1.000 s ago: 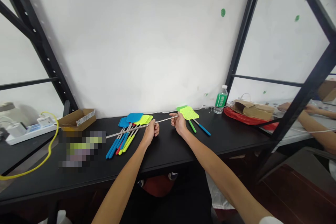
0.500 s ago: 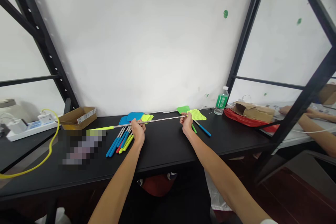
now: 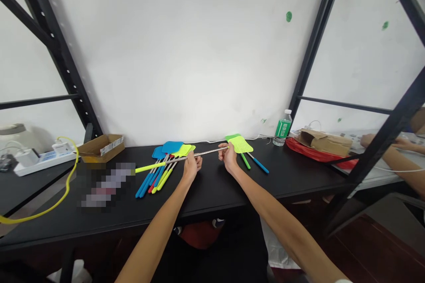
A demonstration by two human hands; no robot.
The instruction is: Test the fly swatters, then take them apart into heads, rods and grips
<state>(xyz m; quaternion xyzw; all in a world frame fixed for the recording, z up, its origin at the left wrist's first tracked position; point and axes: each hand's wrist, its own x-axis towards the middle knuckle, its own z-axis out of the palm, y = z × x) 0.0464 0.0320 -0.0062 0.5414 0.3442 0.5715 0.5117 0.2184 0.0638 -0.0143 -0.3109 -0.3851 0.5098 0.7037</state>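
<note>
Stretched between my two hands is a yellow-green telescopic fly swatter (image 3: 175, 159), its metal rod nearly level above the table. My left hand (image 3: 192, 165) is closed around the rod's middle, with the yellow-green grip sticking out to the left. Near the perforated head, my right hand (image 3: 228, 156) pinches the rod's other end. Left of my left hand lies a pile of fly swatters (image 3: 156, 177) with blue, red and yellow-green handles. Behind my right hand, a green-handled swatter (image 3: 245, 161) and a blue-handled swatter (image 3: 260, 166) rest on the table, their heads partly covered.
An open cardboard box (image 3: 99, 148) stands at the left, beside a white power strip (image 3: 46, 162) and a yellow cable (image 3: 68, 181). A water bottle (image 3: 282, 129) stands at the back right. Beyond the rack post are a cardboard piece (image 3: 323, 142) on red plastic and another person's arms (image 3: 398, 159).
My left hand has slid right, closer to my right hand. The swatter's yellow-green grip has moved right with it, and the rod between grip and head is shorter.
</note>
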